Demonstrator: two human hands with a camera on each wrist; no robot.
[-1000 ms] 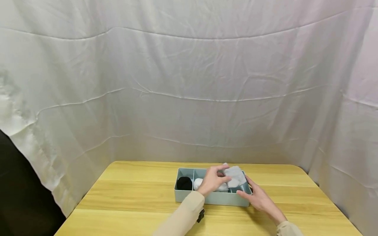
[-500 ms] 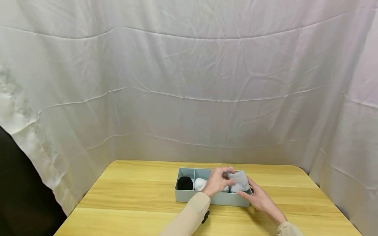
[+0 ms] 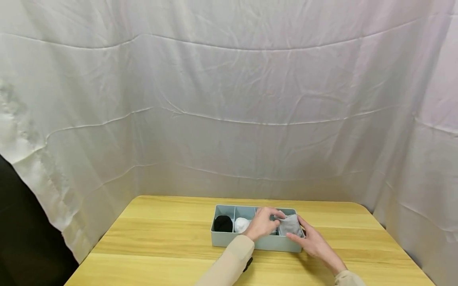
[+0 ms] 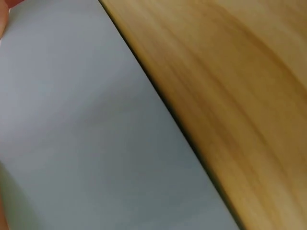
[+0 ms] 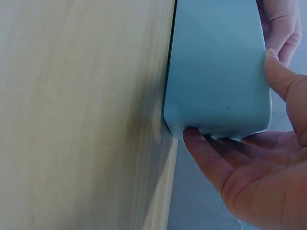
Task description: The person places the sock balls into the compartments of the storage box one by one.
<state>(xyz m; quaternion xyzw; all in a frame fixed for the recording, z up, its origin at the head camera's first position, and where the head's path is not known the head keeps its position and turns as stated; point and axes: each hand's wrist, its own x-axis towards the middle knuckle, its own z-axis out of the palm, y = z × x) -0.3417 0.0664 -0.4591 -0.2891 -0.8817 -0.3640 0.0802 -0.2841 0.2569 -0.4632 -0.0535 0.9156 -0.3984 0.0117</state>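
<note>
A blue-grey divided storage box (image 3: 232,239) stands on the wooden table. My left hand (image 3: 262,224) reaches over it and pinches the left edge of a folded grey cloth (image 3: 290,226), which lies in the rightmost compartment; whether it is a sock I cannot tell. My right hand (image 3: 315,240) grips the box's right end, thumb at the front rim and fingers around the end wall. In the right wrist view, the fingers (image 5: 206,155) press that end wall. The box's front wall (image 4: 96,120) fills much of the left wrist view.
A black rolled cloth bundle (image 3: 223,224) sits in the leftmost compartment. Beside it is a white bundle (image 3: 241,225); the third compartment is mostly hidden by my left hand. Pale curtains (image 3: 229,139) hang behind the wooden table (image 3: 171,238).
My left hand has lowered the grey cloth, moving slightly right, from above the box down into the rightmost compartment. My right hand stays at the box's right end.
</note>
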